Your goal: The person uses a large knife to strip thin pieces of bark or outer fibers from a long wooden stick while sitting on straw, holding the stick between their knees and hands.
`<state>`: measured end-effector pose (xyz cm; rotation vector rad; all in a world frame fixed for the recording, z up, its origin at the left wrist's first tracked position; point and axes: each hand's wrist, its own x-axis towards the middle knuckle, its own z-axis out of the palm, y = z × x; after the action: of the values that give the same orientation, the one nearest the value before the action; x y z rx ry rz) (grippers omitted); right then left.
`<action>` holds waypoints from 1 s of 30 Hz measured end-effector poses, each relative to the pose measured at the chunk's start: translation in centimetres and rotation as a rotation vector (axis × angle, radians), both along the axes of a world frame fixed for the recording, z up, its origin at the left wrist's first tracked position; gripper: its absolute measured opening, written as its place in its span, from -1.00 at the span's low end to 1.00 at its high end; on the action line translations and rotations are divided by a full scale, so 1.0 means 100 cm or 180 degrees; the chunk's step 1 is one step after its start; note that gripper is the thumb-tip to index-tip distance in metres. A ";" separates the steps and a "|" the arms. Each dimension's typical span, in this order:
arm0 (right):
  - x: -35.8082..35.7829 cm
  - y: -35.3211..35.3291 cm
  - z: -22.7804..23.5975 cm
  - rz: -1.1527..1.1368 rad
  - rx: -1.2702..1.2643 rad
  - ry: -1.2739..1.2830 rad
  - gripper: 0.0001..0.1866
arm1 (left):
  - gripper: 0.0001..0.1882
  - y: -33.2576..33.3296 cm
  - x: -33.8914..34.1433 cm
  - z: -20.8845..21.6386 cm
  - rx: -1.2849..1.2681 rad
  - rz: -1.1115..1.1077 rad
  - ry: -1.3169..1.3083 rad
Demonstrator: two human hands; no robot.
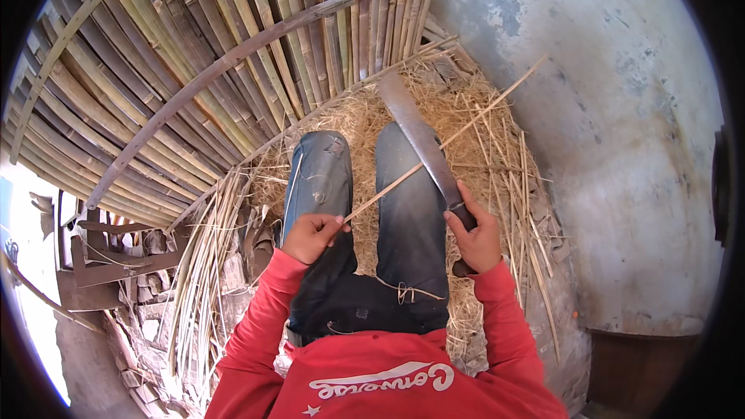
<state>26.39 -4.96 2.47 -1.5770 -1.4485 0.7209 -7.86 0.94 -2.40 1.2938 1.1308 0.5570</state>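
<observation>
My left hand (313, 237) is closed on the near end of a thin bamboo strip (497, 98), which slants up to the right across my knees. In my right hand (477, 234) is the dark handle of a machete (417, 133), its broad blade pointing up and away between and over my legs. Blade and strip cross above my right thigh; whether they touch I cannot tell. A thin strip with a small loop (403, 292) lies across my lap.
Beyond my knees stands a fence of bamboo slats (256, 46) with curved crosspieces. Shavings (365, 112) cover the ground. Bundles of thin strips (203, 271) lie at left, and loose strips (508, 186) at right. A grey wall (605, 109) rises on the right.
</observation>
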 end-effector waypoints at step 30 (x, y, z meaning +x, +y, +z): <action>-0.025 0.002 0.003 0.0190 0.0419 -0.0511 -0.34 | -0.84 -0.074 -0.049 -0.008 0.3584 0.0894 0.1461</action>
<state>23.92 -4.80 2.77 -1.5236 -1.6317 0.5310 -12.71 -6.50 -3.21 2.3197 1.4406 1.2534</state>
